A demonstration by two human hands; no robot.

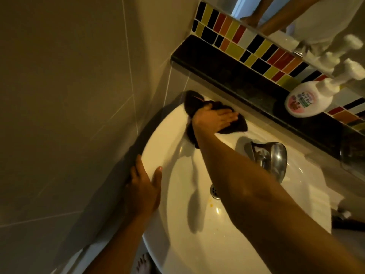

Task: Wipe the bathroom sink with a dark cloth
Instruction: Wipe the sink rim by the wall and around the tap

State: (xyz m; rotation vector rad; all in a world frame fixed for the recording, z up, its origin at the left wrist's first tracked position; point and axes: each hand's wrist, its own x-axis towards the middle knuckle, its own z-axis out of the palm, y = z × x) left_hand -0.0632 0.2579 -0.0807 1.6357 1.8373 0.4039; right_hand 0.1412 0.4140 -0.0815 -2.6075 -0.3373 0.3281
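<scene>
A: The right hand presses the dark cloth flat, fingers spread, on the sink's far rim, left of the tap. Keep the palm flat and sweep along it.

B: And the left hand?

A: Open, braced on the near-left rim. The drain is half hidden by the forearm.

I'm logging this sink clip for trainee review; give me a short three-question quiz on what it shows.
1. True or false: the right hand presses the dark cloth flat on the sink rim behind the basin.
2. The left hand rests on: A) the faucet B) the sink's left edge C) the soap bottle
3. Fill in: the soap bottle stands on the dark ____.

Key: 1 true; 2 B; 3 ledge.
</scene>
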